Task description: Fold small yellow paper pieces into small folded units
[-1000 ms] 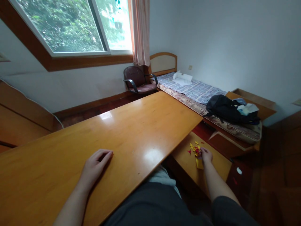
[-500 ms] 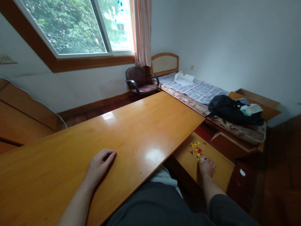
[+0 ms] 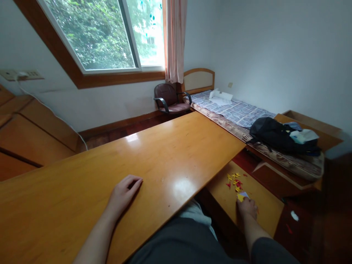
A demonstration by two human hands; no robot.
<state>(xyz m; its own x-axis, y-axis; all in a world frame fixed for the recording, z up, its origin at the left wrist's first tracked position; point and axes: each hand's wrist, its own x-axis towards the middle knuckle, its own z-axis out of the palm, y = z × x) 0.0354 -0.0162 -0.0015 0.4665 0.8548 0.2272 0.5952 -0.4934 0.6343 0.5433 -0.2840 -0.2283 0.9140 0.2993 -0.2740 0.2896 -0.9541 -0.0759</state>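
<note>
Red and yellow pieces (image 3: pixel 238 183) lie on a board (image 3: pixel 268 208).

The top (image 3: pixel 178 242) is dark grey; its short sleeve (image 3: pixel 271 251) matches (lap cloth (image 3: pixel 197 213) looks pale).

I have the long table (image 3: pixel 154 150) before me, the left hand (image 3: pixel 125 192) resting on it. To its right, lower down, I see a second tabletop (image 3: pixel 268 216); a cluster of paper pieces (image 3: pixel 235 182) lies on it, just beyond the right hand (image 3: pixel 247 208). Behind stands the bed (image 3: pixel 236 113), backpack (image 3: pixel 271 132) on its near end, chair (image 3: pixel 172 99) left of it, below the curtain (image 3: pixel 175 40).
</note>
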